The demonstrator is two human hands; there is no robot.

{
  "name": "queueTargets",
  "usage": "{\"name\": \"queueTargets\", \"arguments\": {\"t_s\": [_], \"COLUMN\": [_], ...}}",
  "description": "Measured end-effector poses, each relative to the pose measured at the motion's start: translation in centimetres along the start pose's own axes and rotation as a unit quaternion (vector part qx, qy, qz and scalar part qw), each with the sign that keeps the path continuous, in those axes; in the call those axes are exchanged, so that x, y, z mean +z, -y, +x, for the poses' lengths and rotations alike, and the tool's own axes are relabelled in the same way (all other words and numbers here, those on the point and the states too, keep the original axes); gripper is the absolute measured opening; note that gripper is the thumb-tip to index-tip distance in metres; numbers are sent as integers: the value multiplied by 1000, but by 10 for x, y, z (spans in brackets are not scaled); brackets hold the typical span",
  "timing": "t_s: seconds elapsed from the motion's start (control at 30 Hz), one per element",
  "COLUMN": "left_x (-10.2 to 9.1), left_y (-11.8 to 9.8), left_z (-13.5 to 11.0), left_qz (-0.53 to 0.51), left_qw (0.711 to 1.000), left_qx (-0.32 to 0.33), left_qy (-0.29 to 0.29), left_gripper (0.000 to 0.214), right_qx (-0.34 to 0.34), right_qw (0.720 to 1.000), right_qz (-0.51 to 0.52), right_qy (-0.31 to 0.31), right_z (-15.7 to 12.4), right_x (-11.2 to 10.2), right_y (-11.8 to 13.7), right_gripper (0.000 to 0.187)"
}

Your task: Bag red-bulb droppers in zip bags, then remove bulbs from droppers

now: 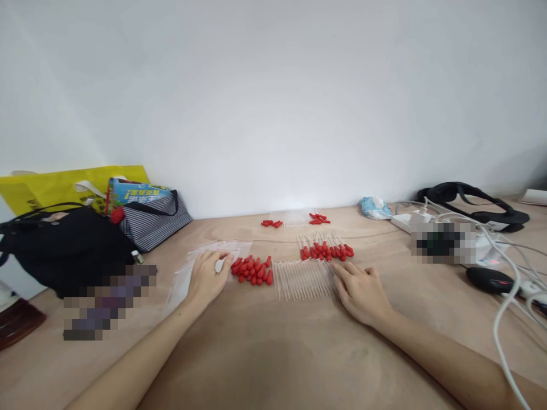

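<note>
My left hand [209, 276] rests over a stack of clear plastic zip bags [182, 279], fingers curved and thumb apart. Just right of it lies a heap of small red rubber bulbs [252, 270]. A row of thin clear tubes [303, 280] lies side by side in the middle of the table. At the right end of that row is my right hand [361, 290], its fingers stretched out by the tube ends; it grips nothing that I can see. Behind the row lie several droppers [327, 249], clear tubes with red bulbs on their near ends.
Farther back lie more red bulbs [272, 224], a clear bag [294, 217] and red-ended pieces [319, 218]. Left stand a black bag [77, 250] and a striped bag [160, 219]. Right are a power strip [401, 219], white cables [498, 324], a black mouse [489, 280] and a headset [474, 208].
</note>
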State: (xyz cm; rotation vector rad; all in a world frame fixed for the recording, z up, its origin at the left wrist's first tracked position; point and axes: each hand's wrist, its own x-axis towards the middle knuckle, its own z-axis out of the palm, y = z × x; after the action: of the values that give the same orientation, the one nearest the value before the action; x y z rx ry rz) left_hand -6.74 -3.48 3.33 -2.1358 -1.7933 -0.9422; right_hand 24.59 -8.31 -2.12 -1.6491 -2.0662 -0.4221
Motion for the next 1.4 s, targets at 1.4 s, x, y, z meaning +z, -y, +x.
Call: {"name": "queueTargets", "arguments": {"t_s": [1.4], "left_x": [29], "left_y": [-71], "left_z": [-44], "left_qz": [-449], "left_qw": [881], "left_qx": [67], "left_qy": [132], "left_gripper": [5], "right_qx": [-103], "right_qw": [974], "right_qz": [168], "right_qy": [-115], "right_z": [21], "right_x": [-3], "right_y": [5], "right_gripper": [36]}}
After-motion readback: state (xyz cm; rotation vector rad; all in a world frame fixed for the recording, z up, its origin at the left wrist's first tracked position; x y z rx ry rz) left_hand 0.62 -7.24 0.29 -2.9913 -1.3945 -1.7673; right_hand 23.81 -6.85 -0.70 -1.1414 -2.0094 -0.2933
